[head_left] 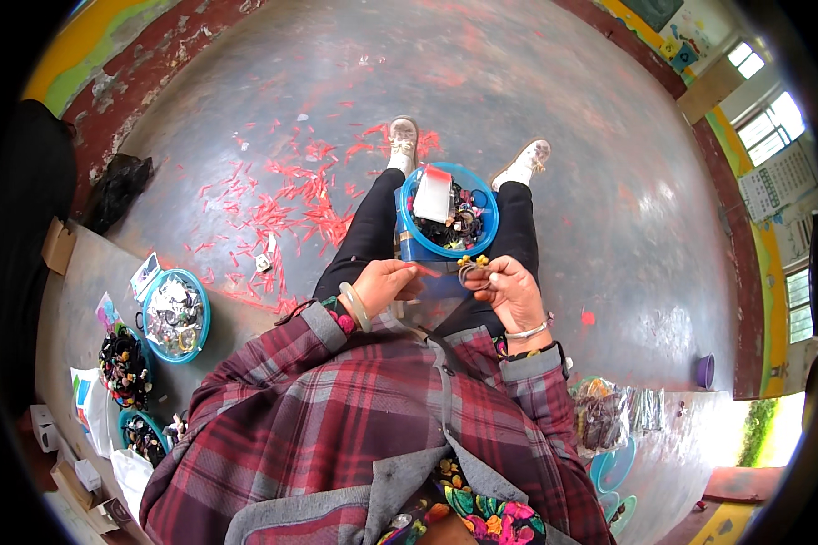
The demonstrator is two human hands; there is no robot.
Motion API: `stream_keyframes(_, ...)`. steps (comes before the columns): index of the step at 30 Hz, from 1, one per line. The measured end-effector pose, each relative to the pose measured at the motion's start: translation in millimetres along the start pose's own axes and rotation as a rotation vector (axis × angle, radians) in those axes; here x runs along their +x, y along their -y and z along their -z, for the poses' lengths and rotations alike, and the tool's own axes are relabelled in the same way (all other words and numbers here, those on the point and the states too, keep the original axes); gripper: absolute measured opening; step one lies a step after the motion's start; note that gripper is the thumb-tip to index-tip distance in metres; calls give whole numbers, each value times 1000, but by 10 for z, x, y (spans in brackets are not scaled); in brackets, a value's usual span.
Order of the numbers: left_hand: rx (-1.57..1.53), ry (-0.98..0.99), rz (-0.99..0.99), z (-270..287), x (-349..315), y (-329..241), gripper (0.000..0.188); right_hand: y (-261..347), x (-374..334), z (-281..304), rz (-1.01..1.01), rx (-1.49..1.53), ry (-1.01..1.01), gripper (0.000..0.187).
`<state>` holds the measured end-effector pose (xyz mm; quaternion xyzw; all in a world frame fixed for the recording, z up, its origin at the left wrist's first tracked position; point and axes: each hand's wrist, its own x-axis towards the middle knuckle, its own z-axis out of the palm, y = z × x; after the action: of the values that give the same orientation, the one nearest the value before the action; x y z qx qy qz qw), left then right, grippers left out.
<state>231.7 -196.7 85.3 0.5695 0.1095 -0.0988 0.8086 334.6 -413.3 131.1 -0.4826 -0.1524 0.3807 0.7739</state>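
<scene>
My right hand (515,295) pinches a small bundle of hair ties (469,272) with yellow beads on top. Facing it, my left hand (382,289) is closed, thumb and fingers together on a thin red strip (431,271), blurred at the fingertips. Just beyond both hands, a round blue basin (492,211) stands between my legs. Dark and coloured hair ties (461,225) fill it, and a white card with a red end (433,195) lies on top. What supports the basin is mostly hidden.
Red strips (314,204) litter the floor left of my legs. On my left stand a blue basin of wrapped pieces (207,320) and a heap of dark hair ties (124,366). Clear plastic bags (602,418) lie on the right, with a purple cup (705,371) farther off.
</scene>
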Motion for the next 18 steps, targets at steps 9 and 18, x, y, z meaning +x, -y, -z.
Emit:
stream_keyframes(9,442,24,-151,-141,-85,7,28,102,-197,-449,86,-598,16,9)
stream_keyframes(18,567,49,-250,-105,-10,15,27,104,-29,-531,353,-1306,-17,6)
